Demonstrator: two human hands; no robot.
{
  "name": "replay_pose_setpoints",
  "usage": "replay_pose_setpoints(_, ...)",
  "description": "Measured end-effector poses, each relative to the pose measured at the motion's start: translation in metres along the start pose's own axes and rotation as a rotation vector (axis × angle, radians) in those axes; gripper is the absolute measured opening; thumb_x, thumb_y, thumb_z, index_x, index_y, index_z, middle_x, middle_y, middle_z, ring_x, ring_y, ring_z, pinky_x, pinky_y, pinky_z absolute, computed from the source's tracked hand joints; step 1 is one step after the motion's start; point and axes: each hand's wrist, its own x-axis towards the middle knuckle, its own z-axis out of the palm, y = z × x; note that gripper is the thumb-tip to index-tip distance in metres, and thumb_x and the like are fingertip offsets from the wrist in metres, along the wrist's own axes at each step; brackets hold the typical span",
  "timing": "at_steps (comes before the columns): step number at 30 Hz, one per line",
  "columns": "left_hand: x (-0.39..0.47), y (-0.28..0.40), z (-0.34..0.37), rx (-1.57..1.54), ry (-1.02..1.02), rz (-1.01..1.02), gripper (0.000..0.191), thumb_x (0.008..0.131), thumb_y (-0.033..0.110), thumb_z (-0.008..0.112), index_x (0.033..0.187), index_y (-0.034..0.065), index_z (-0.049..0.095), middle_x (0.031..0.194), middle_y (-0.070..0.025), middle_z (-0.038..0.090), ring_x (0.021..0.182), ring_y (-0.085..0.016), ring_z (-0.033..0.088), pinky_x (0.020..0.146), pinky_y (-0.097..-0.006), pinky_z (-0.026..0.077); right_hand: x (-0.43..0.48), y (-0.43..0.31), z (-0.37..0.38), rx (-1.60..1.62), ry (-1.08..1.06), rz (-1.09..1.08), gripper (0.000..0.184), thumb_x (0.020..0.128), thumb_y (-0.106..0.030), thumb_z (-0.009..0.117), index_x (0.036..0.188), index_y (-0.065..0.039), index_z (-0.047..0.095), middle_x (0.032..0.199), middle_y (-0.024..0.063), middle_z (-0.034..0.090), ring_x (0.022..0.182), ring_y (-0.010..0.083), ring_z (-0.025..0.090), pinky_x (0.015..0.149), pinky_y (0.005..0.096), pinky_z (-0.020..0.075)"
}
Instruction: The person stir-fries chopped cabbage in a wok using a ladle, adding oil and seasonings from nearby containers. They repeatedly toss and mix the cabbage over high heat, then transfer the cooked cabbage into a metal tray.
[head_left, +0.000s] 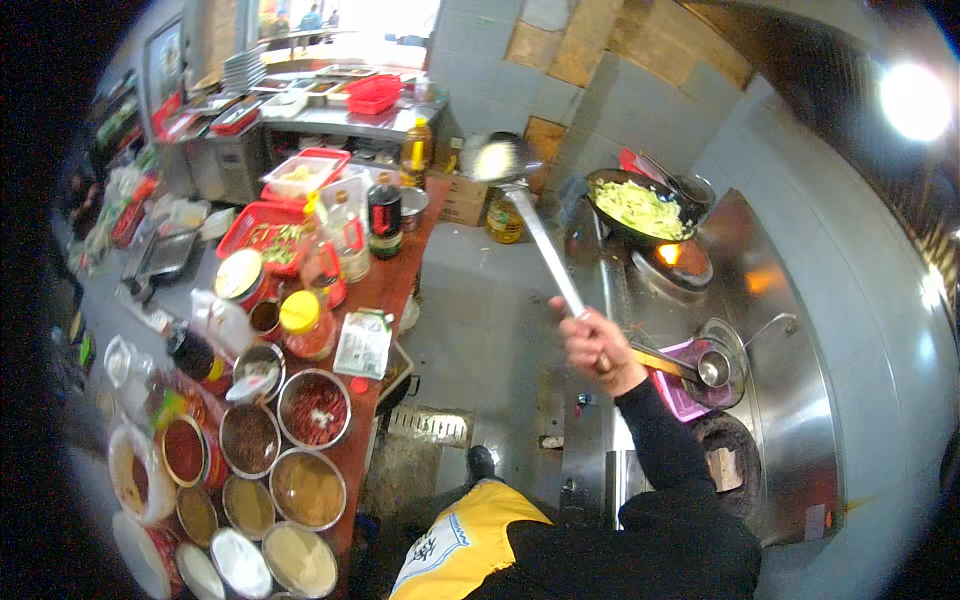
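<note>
My right hand (600, 351) grips the handle of a long steel ladle (547, 247) and holds it up over the aisle. The ladle's round bowl (495, 159) is at the far end. A pale patch shows in it, too blurred to tell whether it is food or glare. Beyond and to the right of my hand, a black wok (637, 234) holds shredded pale-green vegetables (637, 206). Flame (669, 253) shows at the burner (675, 271) just below the wok. My left hand is out of view.
Beside my right forearm, a pink basket (679, 401) holds a strainer (731, 360) and a small ladle (712, 369). A second burner (750, 450) lies nearer. Seasoning bowls (307, 487), bottles (385, 217) and a red basket (247, 225) crowd the left table. A carton (463, 199) stands beyond the aisle.
</note>
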Motion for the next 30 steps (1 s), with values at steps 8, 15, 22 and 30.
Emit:
replay_pose_setpoints(8, 0.039, 0.164, -0.009, 0.047, -0.014, -0.033, 0.044, 0.083, 0.043, 0.057, 0.082, 0.0009, 0.071, 0.087, -0.0236, 0.068, 0.082, -0.039, 0.067, 0.072, -0.0478, 0.052, 0.038, -0.274, -0.21, -0.729, 0.91, -0.329, 0.018, 0.094, -0.01, 0.05, 0.076, -0.008, 0.052, 0.058, 0.0016, 0.048, 0.045, 0.0134, 0.045, 0.04, 0.0296, 0.0361)
replay_pose_setpoints(15, 0.058, 0.264, 0.02, 0.008, -0.011, -0.042, 0.047, 0.082, 0.045, 0.059, 0.084, -0.0002, 0.071, 0.089, -0.0241, 0.069, 0.083, -0.04, 0.067, 0.073, -0.0474, 0.053, 0.082, -0.294, -0.404, -1.433, 1.317, -0.783, 0.04, 0.086, -0.013, 0.055, 0.124, -0.002, 0.05, 0.08, 0.0242, 0.065, 0.067, 0.0392, 0.066, 0.063, 0.0461, 0.0525)
replay_pose_setpoints(22, 0.051, 0.283, 0.026, 0.03, -0.031, -0.077, 0.051, 0.081, 0.048, 0.061, 0.087, -0.0012, 0.072, 0.091, -0.0245, 0.069, 0.084, -0.04, 0.067, 0.074, -0.0471, 0.053, 0.076, -0.212, -0.489, -1.644, 1.465, -0.581, 0.06, 0.088, -0.014, 0.056, 0.141, 0.004, 0.036, 0.085, 0.0257, 0.067, 0.082, 0.0448, 0.065, 0.073, 0.0527, 0.0519)
replay_pose_setpoints(30, 0.048, 0.216, 0.025, 0.398, -0.154, 0.099, 0.055, 0.079, 0.05, 0.063, 0.089, -0.0024, 0.073, 0.093, -0.025, 0.07, 0.085, -0.04, 0.067, 0.075, -0.0467, 0.053, 0.096, -0.116, -0.28, -0.399, 0.44, -0.501, 0.012, 0.1, -0.01, 0.055, 0.112, -0.013, 0.052, 0.067, -0.0036, 0.048, 0.045, 0.0053, 0.042, 0.037, 0.0216, 0.0337)
